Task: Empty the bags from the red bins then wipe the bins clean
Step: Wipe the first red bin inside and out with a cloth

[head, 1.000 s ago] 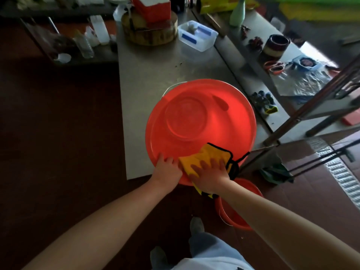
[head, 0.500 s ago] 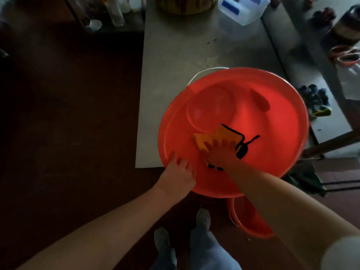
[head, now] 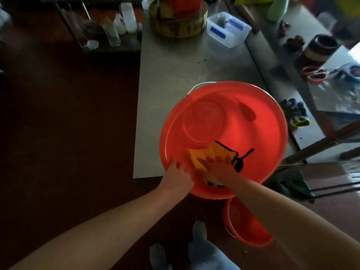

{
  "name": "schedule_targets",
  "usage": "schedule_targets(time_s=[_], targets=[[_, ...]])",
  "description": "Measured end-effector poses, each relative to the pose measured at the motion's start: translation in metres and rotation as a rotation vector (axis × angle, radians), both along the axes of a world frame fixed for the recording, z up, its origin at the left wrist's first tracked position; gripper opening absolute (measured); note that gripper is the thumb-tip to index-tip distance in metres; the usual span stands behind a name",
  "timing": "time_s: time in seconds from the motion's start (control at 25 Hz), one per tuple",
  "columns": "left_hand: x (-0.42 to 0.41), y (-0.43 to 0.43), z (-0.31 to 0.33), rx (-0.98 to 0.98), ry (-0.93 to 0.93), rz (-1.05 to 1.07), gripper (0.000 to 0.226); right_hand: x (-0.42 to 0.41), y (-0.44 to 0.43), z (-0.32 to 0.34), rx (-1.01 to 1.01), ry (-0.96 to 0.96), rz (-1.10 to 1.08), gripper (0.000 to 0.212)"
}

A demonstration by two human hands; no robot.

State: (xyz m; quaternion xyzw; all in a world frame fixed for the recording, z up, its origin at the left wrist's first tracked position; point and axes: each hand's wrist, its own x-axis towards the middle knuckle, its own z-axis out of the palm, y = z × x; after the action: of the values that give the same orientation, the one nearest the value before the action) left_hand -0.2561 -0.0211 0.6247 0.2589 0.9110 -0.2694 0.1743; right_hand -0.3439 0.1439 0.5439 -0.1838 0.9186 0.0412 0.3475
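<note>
A large red bin [head: 259, 141] stands on the near end of a metal table [head: 175, 71], its open top facing me and nothing inside but the cloth. My left hand [head: 175, 173] grips the bin's near rim, fingers hooked over the edge. My right hand [head: 216, 168] presses a yellow cloth [head: 204, 152] with black trim flat against the near inner wall, fingers spread. A second, smaller red bin [head: 243, 228] stands on the floor below my right forearm.
A wooden block [head: 177, 24], a clear plastic box [head: 228, 30] and a green bottle [head: 276, 8] sit at the table's far end. A second counter on the right holds a dark pot [head: 319, 47] and scissors [head: 313, 74]. Bottles crowd a low shelf [head: 116, 26] at back left. My feet are below.
My right hand has slid the cloth from the bin's near rim down onto the inner wall. My left hand keeps its hold on the rim.
</note>
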Motion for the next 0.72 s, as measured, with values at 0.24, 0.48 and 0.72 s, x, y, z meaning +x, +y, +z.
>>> schedule_targets(time_s=[0.24, 0.48, 0.72], targets=[[-0.014, -0.028, 0.016, 0.024, 0.038, -0.04, 0.021, 0.044, 0.018, 0.057, 0.027, -0.058, 0.088, 0.091], [-0.044, -0.072, 0.034, 0.009, 0.119, -0.125, 0.016, 0.067, 0.034, 0.071, 0.092, 0.108, 0.294, 0.097], [-0.049, -0.096, 0.041, -0.298, 0.19, -0.099, 0.028, 0.065, 0.032, 0.072, 0.103, 0.265, 0.39, 0.087]])
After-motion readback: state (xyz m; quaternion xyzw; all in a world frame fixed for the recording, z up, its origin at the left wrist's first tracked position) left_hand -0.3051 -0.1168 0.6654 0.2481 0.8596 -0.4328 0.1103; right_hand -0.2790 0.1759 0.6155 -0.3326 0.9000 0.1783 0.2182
